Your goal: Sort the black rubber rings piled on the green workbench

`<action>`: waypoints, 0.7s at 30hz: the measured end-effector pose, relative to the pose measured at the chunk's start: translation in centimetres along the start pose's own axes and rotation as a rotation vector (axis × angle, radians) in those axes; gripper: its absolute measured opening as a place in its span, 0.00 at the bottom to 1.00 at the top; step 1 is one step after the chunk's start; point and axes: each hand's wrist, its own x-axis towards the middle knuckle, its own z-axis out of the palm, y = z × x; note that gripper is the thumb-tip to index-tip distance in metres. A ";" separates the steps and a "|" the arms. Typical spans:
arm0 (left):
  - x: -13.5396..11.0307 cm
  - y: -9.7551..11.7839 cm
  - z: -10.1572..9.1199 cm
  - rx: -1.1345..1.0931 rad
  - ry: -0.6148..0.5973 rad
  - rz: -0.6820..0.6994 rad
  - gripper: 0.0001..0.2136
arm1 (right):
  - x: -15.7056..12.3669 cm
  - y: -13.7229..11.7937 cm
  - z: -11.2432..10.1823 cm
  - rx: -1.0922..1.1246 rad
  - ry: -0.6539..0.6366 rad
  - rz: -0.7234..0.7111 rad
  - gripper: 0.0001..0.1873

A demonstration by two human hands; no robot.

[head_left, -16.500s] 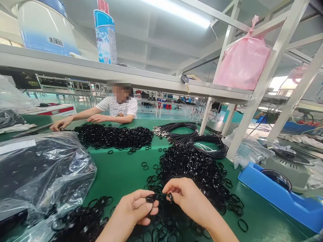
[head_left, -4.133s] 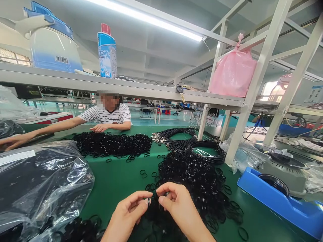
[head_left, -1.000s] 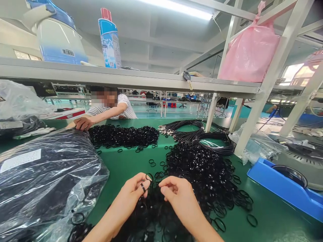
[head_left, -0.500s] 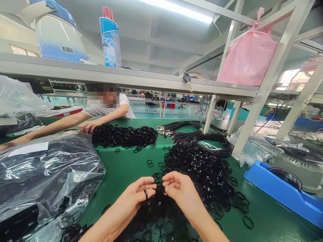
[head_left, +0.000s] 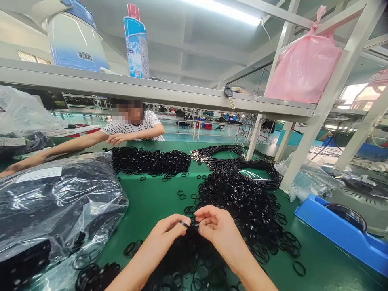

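Between the thumb and fingers of my left hand [head_left: 165, 232] a thin black ring [head_left: 184, 223] is pinched. Close beside it, my right hand [head_left: 220, 226] has thumb and fingertips drawn together; a small dark bit shows at the tips, too small to make out. Both hands are held over loose black rings on the green table [head_left: 157, 198]. A large heap of black rings [head_left: 236, 202] lies just beyond and to the right of my right hand. More rings [head_left: 97, 277] lie at the lower left, by my left forearm.
A clear plastic bag of black items [head_left: 75, 194] lies left. Across the table a co-worker [head_left: 148, 125] reaches over, near another ring pile [head_left: 148, 161]. Coiled black cables [head_left: 224, 155], a blue tape dispenser [head_left: 339, 234] and a shelf [head_left: 182, 89] with a spray can [head_left: 137, 48] stand around.
The ring in my left hand has shifted from around the thumb side to the fingertips. The co-worker's hand has lifted off the far ring pile. My view has tilted slightly.
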 end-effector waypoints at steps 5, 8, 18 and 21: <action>0.1 -0.5 0.5 -0.048 -0.063 0.045 0.08 | 0.0 0.4 0.3 -0.049 -0.024 -0.008 0.16; 0.4 -0.9 0.6 -0.089 -0.054 -0.022 0.07 | -0.1 0.4 0.2 -0.128 0.005 -0.034 0.18; 0.3 -1.6 0.5 -0.333 -0.165 -0.046 0.14 | -0.6 -0.5 0.7 -0.303 -0.010 -0.081 0.08; 0.2 -1.7 0.6 -0.376 -0.165 -0.084 0.15 | -0.7 -0.6 0.9 -0.276 -0.016 -0.080 0.07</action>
